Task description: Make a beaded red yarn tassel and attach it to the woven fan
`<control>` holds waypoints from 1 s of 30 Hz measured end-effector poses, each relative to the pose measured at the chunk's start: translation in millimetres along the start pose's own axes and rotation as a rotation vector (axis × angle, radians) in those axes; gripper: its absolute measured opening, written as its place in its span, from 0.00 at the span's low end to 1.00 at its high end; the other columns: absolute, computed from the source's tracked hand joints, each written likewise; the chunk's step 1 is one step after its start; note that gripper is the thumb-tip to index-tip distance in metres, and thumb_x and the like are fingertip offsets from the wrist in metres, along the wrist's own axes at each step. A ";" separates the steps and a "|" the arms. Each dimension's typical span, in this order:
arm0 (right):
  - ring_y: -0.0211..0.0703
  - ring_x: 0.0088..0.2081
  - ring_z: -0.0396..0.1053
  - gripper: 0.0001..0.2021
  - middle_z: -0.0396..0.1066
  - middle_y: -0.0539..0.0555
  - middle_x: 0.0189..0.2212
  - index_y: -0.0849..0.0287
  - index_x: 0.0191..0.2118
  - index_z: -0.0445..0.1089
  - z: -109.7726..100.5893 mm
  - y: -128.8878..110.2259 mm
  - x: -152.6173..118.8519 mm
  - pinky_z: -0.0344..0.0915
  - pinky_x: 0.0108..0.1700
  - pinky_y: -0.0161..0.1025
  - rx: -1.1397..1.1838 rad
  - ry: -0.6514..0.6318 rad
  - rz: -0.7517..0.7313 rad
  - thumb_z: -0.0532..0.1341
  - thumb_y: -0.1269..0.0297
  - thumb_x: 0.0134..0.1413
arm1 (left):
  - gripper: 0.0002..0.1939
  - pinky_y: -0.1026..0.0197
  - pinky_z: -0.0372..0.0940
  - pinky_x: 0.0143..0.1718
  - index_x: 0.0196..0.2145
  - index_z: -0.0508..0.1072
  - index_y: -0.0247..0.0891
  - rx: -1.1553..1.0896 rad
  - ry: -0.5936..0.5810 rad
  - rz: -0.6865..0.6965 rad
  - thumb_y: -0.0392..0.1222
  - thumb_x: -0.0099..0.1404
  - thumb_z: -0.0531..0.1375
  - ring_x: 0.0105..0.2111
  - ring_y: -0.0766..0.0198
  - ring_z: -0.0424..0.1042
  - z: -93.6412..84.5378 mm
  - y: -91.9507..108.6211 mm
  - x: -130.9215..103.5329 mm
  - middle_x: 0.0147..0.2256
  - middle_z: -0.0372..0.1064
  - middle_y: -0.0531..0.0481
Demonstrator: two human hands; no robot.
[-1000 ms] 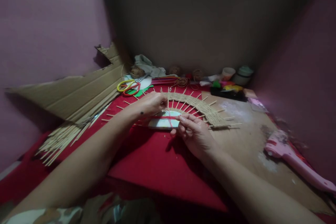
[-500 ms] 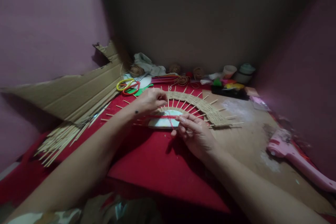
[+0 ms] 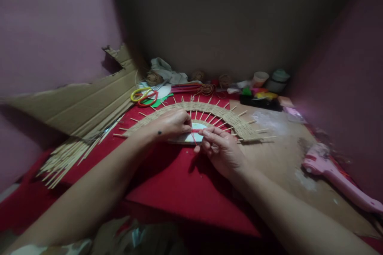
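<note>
A thin red string is stretched between my two hands, over a pale half-round base. My left hand is closed, its fingertips pinched at the left part of the string. My right hand pinches the string between thumb and forefinger, the other fingers curled. Under and behind the hands lies a fan-shaped frame of thin sticks with a woven twine band arching across it. The pale base sits at the frame's centre, partly covered by my hands.
Bamboo sticks lie at left beside a cardboard sheet. Scissors with yellow and red handles rest behind the frame. Twine balls, a cup and a black tray stand at the back. A pink glue gun lies right.
My left hand has come down and nearer to my right hand, onto the string. More of the woven band's left side shows. My right hand has barely moved.
</note>
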State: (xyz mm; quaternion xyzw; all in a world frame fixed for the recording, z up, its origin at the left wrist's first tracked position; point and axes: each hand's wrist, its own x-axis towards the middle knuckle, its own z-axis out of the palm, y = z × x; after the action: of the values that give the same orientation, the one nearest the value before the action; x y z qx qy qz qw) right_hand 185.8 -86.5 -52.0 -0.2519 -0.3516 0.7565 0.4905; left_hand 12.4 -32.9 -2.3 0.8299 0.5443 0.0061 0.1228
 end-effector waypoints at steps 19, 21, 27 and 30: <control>0.33 0.18 0.68 0.07 0.63 0.44 0.14 0.60 0.26 0.71 -1.5 0.7 0.7 0.58 0.21 0.29 -0.012 0.008 0.001 0.69 0.66 0.45 | 0.14 0.60 0.50 0.25 0.33 0.80 0.35 0.346 0.033 -0.061 0.43 0.62 0.55 0.27 0.59 0.68 0.9 28.4 -7.1 0.32 0.75 0.39; 0.33 0.18 0.69 0.06 0.63 0.45 0.13 0.61 0.26 0.71 -0.9 0.3 0.5 0.59 0.21 0.29 0.000 0.003 -0.003 0.69 0.66 0.45 | 0.13 0.60 0.51 0.26 0.33 0.79 0.34 0.378 0.041 -0.039 0.43 0.61 0.57 0.29 0.58 0.70 2.0 30.8 -7.9 0.33 0.75 0.38; 0.30 0.16 0.61 0.07 0.63 0.44 0.14 0.61 0.25 0.72 1.4 -0.6 0.7 0.65 0.23 0.30 0.035 0.013 -0.009 0.70 0.66 0.41 | 0.09 0.58 0.51 0.26 0.30 0.78 0.33 0.436 0.070 0.048 0.39 0.60 0.59 0.30 0.55 0.71 6.5 37.8 -10.1 0.32 0.75 0.38; 0.30 0.16 0.61 0.08 0.63 0.44 0.14 0.60 0.24 0.71 1.2 -0.6 1.2 0.65 0.23 0.30 0.040 0.023 -0.006 0.71 0.66 0.39 | 0.10 0.58 0.51 0.26 0.29 0.78 0.34 0.452 0.088 0.097 0.39 0.63 0.57 0.30 0.56 0.71 10.2 39.9 -9.4 0.29 0.74 0.40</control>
State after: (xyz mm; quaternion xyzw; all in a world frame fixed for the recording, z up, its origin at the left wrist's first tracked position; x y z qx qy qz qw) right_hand 184.8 -85.6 -50.9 -0.2497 -0.3312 0.7590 0.5019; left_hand 46.1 -58.4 -2.6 0.8603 0.4962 -0.0737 -0.0907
